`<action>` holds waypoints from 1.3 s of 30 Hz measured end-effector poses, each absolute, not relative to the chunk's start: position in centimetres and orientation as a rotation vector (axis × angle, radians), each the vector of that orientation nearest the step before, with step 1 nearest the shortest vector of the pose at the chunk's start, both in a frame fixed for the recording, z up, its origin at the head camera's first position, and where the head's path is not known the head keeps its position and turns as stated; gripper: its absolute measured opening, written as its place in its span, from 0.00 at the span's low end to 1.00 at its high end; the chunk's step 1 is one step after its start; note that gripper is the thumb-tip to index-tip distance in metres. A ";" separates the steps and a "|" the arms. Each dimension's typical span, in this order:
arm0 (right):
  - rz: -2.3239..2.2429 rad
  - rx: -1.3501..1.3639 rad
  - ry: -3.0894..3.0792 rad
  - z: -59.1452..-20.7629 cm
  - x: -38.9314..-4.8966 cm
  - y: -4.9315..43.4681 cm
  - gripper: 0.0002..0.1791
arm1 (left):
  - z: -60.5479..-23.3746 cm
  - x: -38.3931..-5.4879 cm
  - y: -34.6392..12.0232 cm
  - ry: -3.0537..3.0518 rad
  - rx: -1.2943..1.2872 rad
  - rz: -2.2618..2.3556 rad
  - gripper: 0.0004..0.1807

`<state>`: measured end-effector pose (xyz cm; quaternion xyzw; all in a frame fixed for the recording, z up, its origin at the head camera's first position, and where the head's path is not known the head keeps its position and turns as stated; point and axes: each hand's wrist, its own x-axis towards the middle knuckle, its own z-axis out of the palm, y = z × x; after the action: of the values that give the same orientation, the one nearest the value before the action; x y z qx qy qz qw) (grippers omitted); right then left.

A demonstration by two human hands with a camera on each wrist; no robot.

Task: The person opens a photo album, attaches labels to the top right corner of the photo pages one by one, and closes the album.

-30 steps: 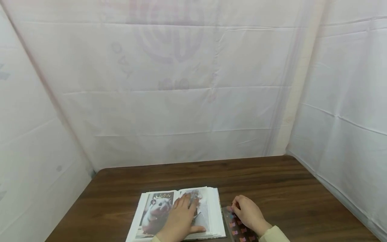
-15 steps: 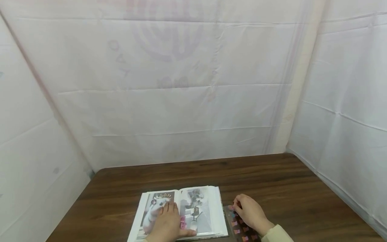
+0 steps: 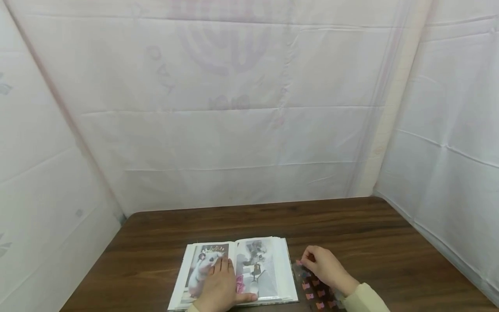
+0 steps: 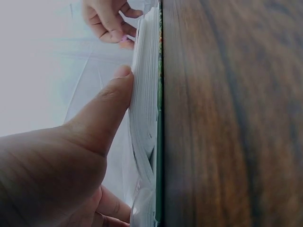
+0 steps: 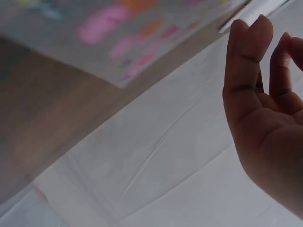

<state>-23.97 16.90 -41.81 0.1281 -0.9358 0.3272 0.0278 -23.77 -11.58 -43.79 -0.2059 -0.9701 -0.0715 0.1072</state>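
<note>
The left hand (image 3: pixel 217 285) rests straight-fingered on the white-paged open book (image 3: pixel 287 274) on the brown wooden worktop (image 3: pixel 156 247), likely to flatten it; beside it, the right hand (image 3: pixel 326 267) pinches a pink sticker (image 4: pixel 125 39) by a clear plastic sheet (image 3: pixel 314 289).

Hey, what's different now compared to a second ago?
The left hand has moved left across the open book, mostly onto the left page, uncovering the picture on the right. The book lies open at the same pages, and the right hand stays at the sticker sheet, pinching a pink sticker.
</note>
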 end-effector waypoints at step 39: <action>1.624 0.751 -2.939 -41.4 -33.0 6.8 0.06 | -44.2 -23.9 -9.5 -3.005 -0.518 -0.217 0.69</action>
<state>-33.03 6.82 -41.41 0.2158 -0.8446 0.4667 -0.1489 -23.90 -9.48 -44.24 -0.1693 -0.9821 -0.0711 0.0424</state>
